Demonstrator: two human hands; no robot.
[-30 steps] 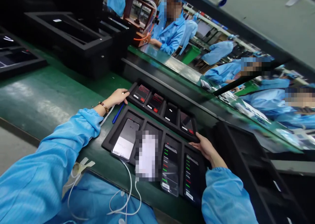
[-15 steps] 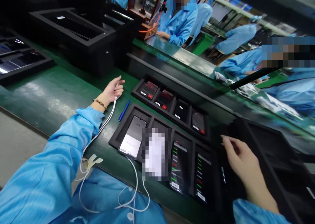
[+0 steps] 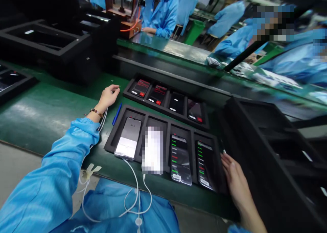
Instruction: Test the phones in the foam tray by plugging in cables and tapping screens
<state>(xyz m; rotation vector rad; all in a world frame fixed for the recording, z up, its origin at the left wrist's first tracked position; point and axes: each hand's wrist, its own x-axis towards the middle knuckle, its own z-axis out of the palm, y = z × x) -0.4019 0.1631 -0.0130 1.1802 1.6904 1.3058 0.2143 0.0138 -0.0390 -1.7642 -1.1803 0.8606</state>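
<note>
My left hand (image 3: 109,96) is curled closed on white cables (image 3: 103,121), which run back under the wrist, beside a blue pen (image 3: 117,114). Against the right end of the near black foam tray (image 3: 110,142) rests my right hand (image 3: 236,181), fingers together and bent; a small shiny bit shows at the fingertips, too little to name. In that tray lie a phone with a grey and white screen (image 3: 129,137), a blurred bright one (image 3: 153,151), and two phones with dark list screens (image 3: 181,161) (image 3: 205,164). White cables lead from the two left phones.
A second foam tray (image 3: 166,105) with several phones lies behind. Black foam trays are stacked at right (image 3: 230,118) and at back left (image 3: 76,52). A low ledge (image 3: 163,71) runs along the back. Beyond it, people in blue coats sit at another bench.
The view has shifted right. My right hand has come down and left to the near tray's end, over where a thin shiny object lay. My left hand still holds the cables, turned palm-down.
</note>
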